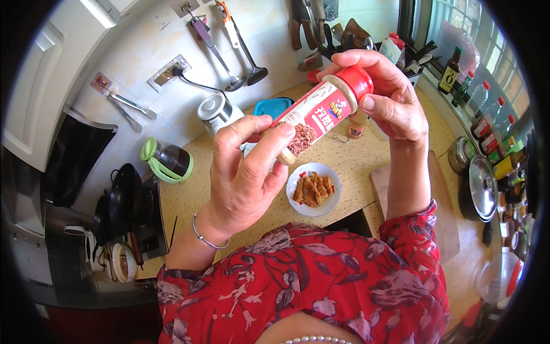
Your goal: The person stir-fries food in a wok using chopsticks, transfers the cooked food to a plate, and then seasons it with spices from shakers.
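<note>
Between my two hands a spice shaker bottle is held up, tilted, its label bearing writing and a picture of seeds or grains. My left hand pinches its bottom end between thumb and fingers. Around the red cap at the upper end curl the fingers and thumb of my right hand. The cap sits on the bottle. Below, on the speckled counter, stands a white plate holding several browned, fried pieces of food with bits of red.
Left of the plate stands a green-handled jug; behind are a white appliance and a blue-lidded container. A small jar is beyond the plate. Cutting boards, a lidded pot and several bottles occupy the right.
</note>
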Tool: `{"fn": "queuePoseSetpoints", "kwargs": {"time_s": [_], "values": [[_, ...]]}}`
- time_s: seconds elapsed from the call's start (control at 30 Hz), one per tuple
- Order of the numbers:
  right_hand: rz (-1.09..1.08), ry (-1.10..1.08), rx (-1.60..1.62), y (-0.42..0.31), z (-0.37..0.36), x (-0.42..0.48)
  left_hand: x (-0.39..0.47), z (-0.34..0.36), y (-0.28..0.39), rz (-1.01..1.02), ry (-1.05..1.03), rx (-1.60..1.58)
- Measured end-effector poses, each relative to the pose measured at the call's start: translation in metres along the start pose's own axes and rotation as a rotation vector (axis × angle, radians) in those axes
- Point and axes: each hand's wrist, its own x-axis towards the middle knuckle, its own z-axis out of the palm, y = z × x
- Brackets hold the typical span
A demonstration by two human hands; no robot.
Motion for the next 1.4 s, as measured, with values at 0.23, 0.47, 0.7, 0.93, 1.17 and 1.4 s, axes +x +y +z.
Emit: {"fn": "queuePoseSetpoints", "kwargs": {"time_s": [0.23, 0.47, 0.7, 0.93, 1.17, 1.4], "values": [[-0.005, -0.025, 0.005, 0.002, 0.010, 0.005, -0.009, -0.007, -0.005, 0.028, 0.018, 0.028], [-0.011, -0.066, 0.026, 0.001, 0.020, 0.012, -0.017, -0.013, -0.007, -0.001, 0.017, 0.027], [0.067, -0.030, -0.142, -0.005, 0.031, 0.005, -0.009, -0.019, -0.002, -0.115, -0.068, -0.033], [0.344, 0.027, -0.828, -0.005, -0.014, -0.052, -0.056, -0.025, -0.015, -0.344, -0.163, -0.020], [0.175, 0.806, -1.543, -0.013, -0.143, -0.098, -0.115, -0.035, -0.020, -0.755, -0.228, -0.038], [0.123, 0.978, -1.545, 0.031, -0.248, -0.089, -0.111, -0.028, -0.013, -0.791, -0.268, -0.028]]}}
